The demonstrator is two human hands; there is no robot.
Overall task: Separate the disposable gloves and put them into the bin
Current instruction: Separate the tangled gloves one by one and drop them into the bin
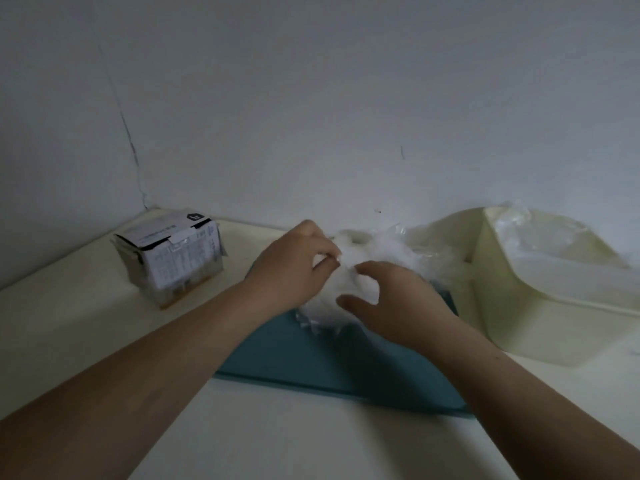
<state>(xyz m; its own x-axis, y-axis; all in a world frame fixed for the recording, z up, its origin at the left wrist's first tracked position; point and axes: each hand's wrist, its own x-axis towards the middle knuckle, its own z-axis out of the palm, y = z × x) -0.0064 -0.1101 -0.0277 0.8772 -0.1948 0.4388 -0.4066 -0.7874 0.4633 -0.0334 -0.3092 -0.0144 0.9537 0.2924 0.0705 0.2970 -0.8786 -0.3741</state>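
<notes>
A crumpled heap of clear, whitish disposable gloves (367, 258) lies on the far end of a teal mat (332, 358). My left hand (294, 261) reaches in from the left and pinches glove film at the top of the heap between thumb and fingertips. My right hand (398, 303) lies over the heap's right side with thumb and fingers curled onto the film. The cream plastic bin (512, 306) stands to the right of the heap, with some clear gloves (540, 237) lying inside it.
A small printed cardboard box (173, 258) stands at the back left of the cream table (69, 327). A grey wall runs close behind the table. The bin sits against the mat's right edge.
</notes>
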